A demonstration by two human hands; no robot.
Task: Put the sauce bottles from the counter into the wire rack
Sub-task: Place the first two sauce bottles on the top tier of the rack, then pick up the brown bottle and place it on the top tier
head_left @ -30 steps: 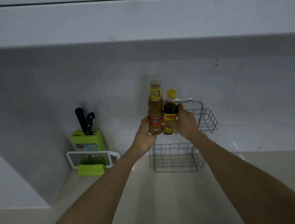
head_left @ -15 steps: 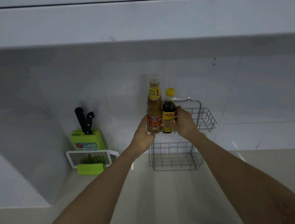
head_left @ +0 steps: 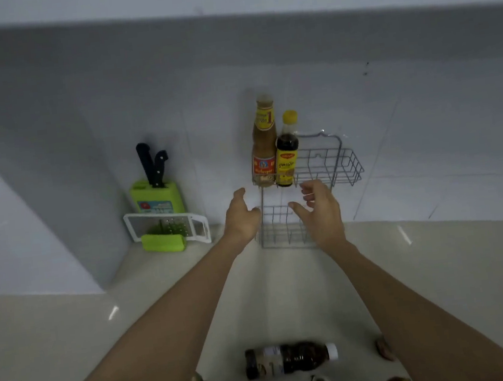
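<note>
- At the bottom centre of the frame, a dark sauce bottle [head_left: 290, 359] lies on its side on the pale surface [head_left: 74, 351], long axis left to right, white cap toward the right; other bottle tops poke in blurred along the bottom edge.
- It lies below both hands in the frame, between the forearms; I judge either hand could draw back to it, the right slightly nearer the cap.
- Mid-frame, the left hand [head_left: 241, 218] and right hand [head_left: 321, 210] are empty, each grip spread open.
- Just above them, the tall brown bottle [head_left: 264, 145] and yellow-capped bottle [head_left: 287, 151] stand upright, touching, in the wire rack [head_left: 341, 161] on the wall.
</note>
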